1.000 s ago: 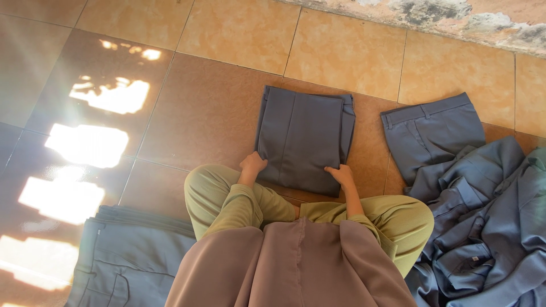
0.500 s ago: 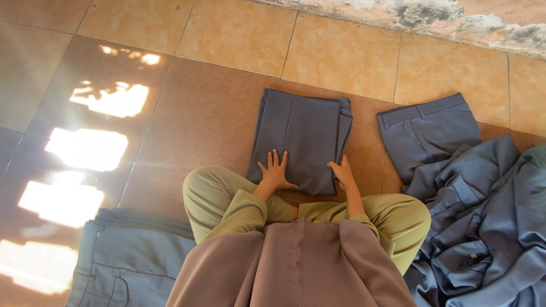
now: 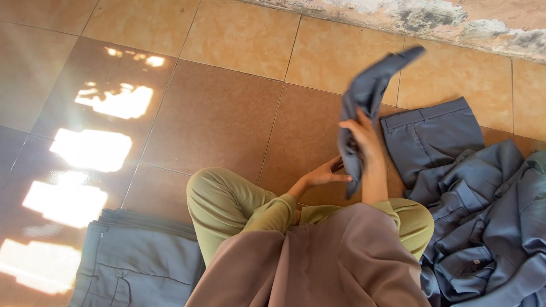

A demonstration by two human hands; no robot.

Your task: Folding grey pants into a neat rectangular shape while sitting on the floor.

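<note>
Our right hand (image 3: 364, 135) is curling its fingers closed around the folded grey trousers (image 3: 367, 102), gripping them at about their middle and holding them up off the floor, right of centre in the frame; the top end is blurring toward the upper right, so we cannot tell how neatly the fold is keeping. Our left hand (image 3: 325, 174) is reaching in just below, fingers stretched out flat and open, fingertips at the lower edge of the cloth, possibly touching it. Around the hands, we are sitting cross-legged on the tan tiled floor (image 3: 216, 113). A loose heap of grey trousers (image 3: 478, 210) is lying at the right edge, and a stack of folded grey trousers (image 3: 136, 261) is resting at the lower left.
</note>
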